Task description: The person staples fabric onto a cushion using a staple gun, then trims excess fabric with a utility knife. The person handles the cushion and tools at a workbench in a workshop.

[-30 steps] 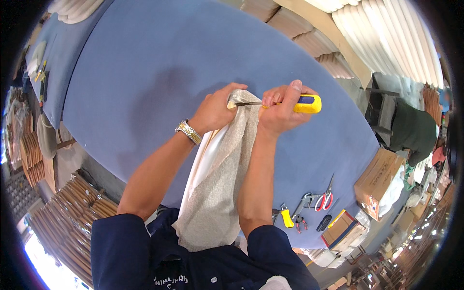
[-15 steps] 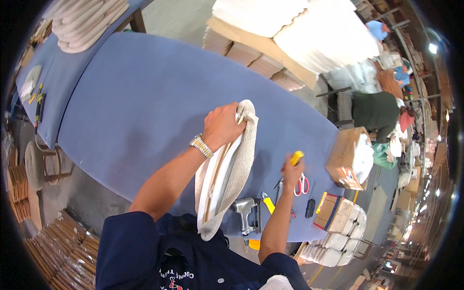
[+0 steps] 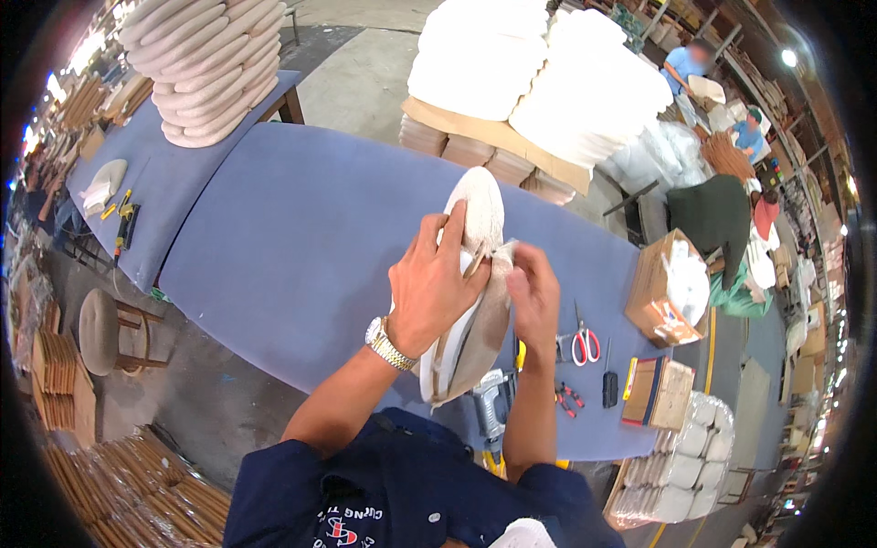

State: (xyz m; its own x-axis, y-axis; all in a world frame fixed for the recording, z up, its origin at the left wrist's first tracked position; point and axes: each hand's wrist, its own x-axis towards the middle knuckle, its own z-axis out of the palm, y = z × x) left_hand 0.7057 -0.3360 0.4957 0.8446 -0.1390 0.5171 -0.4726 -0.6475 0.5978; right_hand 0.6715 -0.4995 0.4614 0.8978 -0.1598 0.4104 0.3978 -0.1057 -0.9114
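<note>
Over the blue table I hold a padded seat cushion (image 3: 478,196) on edge, with pale woven fabric around a white-edged inner board. My left hand (image 3: 434,279), with a metal watch on its wrist, is closed on the cushion, fingers over its upper part. Opposite it, my right hand (image 3: 537,290) is closed at the loose fabric edge (image 3: 502,265) and seems to pinch it. Whether a tool is also in that hand is hidden. Below the cushion lies a grey staple gun (image 3: 491,406), partly covered by my right forearm.
Red-handled scissors (image 3: 585,345), small red pliers (image 3: 568,399) and a black tool (image 3: 610,387) lie right on the blue table (image 3: 301,228). Cardboard boxes (image 3: 653,301) stand beyond them. Stacked cushions (image 3: 206,68) rise at far left; a stool (image 3: 100,331) stands on the floor. People work at far right.
My right hand, earlier out to the right holding a yellow object, has come to the cushion's fabric edge. My left hand has shifted its grip, and the cushion has turned. The view has shifted.
</note>
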